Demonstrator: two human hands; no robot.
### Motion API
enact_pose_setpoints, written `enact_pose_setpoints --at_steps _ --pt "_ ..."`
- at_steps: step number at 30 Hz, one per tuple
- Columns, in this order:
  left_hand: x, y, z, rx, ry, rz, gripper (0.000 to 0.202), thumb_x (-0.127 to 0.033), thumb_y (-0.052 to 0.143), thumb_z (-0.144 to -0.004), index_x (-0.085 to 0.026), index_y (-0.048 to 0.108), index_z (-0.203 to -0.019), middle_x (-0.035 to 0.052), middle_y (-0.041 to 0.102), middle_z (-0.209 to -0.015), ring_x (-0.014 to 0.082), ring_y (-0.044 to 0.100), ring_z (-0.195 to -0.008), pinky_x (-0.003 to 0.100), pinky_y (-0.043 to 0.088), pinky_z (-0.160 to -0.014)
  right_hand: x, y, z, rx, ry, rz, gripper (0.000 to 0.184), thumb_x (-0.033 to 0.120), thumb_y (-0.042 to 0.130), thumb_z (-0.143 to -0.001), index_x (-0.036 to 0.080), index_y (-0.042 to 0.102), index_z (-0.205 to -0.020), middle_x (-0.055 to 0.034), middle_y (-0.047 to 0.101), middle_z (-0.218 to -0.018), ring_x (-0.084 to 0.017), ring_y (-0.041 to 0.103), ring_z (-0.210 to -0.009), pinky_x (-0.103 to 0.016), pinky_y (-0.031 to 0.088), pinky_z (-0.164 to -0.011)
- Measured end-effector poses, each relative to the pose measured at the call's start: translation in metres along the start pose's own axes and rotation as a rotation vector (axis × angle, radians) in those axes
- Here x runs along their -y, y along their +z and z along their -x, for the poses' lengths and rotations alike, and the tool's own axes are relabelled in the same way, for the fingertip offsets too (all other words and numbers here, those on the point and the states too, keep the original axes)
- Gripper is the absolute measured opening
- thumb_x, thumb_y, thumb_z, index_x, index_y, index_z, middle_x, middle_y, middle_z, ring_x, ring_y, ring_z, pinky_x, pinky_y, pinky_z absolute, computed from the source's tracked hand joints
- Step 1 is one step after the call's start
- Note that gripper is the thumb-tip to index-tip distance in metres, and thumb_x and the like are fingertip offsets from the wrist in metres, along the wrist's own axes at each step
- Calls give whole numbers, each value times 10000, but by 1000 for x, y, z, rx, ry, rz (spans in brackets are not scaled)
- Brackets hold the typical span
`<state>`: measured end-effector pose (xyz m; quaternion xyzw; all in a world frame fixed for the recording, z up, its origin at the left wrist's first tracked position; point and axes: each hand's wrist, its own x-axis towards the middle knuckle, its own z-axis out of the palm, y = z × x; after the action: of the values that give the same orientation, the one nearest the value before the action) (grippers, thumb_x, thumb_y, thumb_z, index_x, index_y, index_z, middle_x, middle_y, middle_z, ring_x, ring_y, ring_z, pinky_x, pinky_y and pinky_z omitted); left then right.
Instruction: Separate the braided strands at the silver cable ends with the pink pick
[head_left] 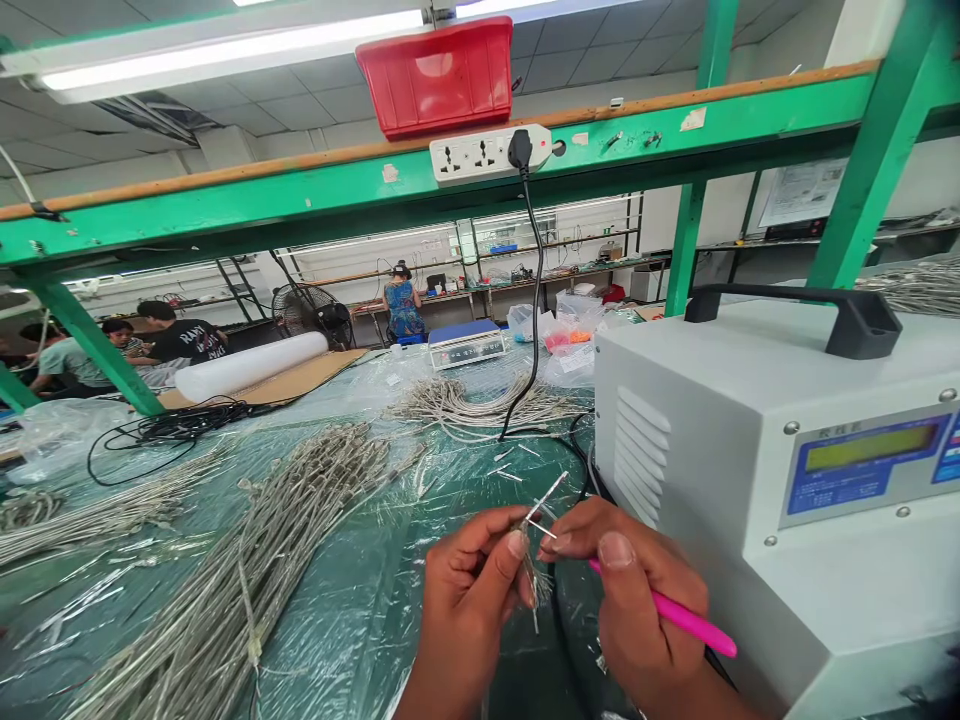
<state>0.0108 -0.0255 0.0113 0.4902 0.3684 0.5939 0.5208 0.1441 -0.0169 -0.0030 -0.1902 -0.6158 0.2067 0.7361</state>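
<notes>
Over the plastic-sheeted bench [352, 640], my left hand [469, 610] pinches a thin braided wire [534, 590] between both hands, while my right hand [637, 590] closes around a pink tool [686, 622] beside the white machine [750, 500].

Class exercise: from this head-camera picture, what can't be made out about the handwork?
Head view:
The tip of the pink-handled tool: hidden by the right hand.
How the wire ends are gripped: hidden by the left hand.
The wording on the white machine's display: too small, and cut off by the right edge.
</notes>
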Motion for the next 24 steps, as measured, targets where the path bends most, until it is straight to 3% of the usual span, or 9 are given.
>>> enact_pose_setpoints --at_steps 6,15,20,24 --pt "-1 -1 0 -6 -26 32 284 -411 770 -775 -164 769 -915 -26 542 -501 53 407 -441 158 300 -433 -3 2 3 21 15 -24 266 174 426 -1000 183 680 -922 -66 660 -813 -182 645 -732 -312 528 -628" --pt "2 -6 -4 43 -50 81 299 -438 776 -760 -165 785 -879 -8 567 -440 38 325 -377 164 205 -395 3 6 -1 -12 257 -178 355 289 421 -1028 180 684 -816 -45 644 -757 -160 648 -678 -266 554 -600" --pt "0 1 -3 39 -89 136 280 -426 828 -699 -173 794 -817 15 634 -543 45 430 -406 166 224 -409 3 11 -3 -31 393 -293 351 340 469 -1017 169 667 -782 -33 631 -725 -134 615 -626 -238 541 -568" --pt "-2 5 -3 1 -108 151 297 -442 831 -691 -175 794 -815 1 608 -510 33 400 -401 166 203 -415 4 9 -3 -20 321 -371 339 365 461 -1021 187 694 -850 -33 626 -726 -151 621 -647 -267 541 -573"
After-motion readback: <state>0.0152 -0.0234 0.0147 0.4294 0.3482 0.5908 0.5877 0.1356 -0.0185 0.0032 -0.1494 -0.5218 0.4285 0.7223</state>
